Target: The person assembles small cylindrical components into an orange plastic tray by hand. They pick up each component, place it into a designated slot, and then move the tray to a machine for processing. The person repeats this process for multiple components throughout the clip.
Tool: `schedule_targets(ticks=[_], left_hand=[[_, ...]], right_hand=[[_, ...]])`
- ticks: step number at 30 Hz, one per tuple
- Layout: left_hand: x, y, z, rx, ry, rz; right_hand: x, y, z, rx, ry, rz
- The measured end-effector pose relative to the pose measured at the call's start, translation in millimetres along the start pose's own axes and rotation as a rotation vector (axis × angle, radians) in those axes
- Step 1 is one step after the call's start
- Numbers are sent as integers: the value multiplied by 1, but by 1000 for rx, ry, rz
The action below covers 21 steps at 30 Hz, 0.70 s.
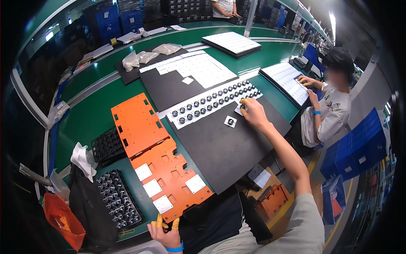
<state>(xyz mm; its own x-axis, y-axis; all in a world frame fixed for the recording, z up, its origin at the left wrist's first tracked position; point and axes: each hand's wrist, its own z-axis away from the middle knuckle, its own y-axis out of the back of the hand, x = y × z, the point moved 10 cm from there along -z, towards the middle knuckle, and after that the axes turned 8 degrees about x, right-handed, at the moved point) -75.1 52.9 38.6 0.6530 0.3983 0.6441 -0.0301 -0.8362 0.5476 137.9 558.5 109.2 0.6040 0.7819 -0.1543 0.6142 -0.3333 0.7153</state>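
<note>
My right hand (254, 114), with yellow finger covers, pinches a small white square board with a black round part (242, 108) over the black mat (228, 144). Beside it on the mat lies a matching square board with a black round lens-like part (230, 122). My left hand (168, 235) also wears yellow finger covers. Its fingers are apart, their tips at the near edge of an orange hinged fixture (148, 127). Several bare white square boards (153, 188) sit on the fixture's lower half. Rows of boards with black parts (211, 101) line the mat's far edge.
A black tray of round parts (119, 199) stands left of the fixture, near an orange-red bag (63, 222). White board sheets (203, 67) and plastic bags (148, 56) lie farther back. At right, a co-worker (325, 97) handles another white sheet (287, 80) beside blue bins (355, 144).
</note>
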Motion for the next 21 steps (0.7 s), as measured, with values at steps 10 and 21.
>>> schedule_targets(ticks=[10,21], left_hand=[[-2,1,1,9,7,1],[-2,0,3,31,-19,-6]], right_hand=[[11,-32,-15,-29,62,123],[4,-32,-22,39,128,189]])
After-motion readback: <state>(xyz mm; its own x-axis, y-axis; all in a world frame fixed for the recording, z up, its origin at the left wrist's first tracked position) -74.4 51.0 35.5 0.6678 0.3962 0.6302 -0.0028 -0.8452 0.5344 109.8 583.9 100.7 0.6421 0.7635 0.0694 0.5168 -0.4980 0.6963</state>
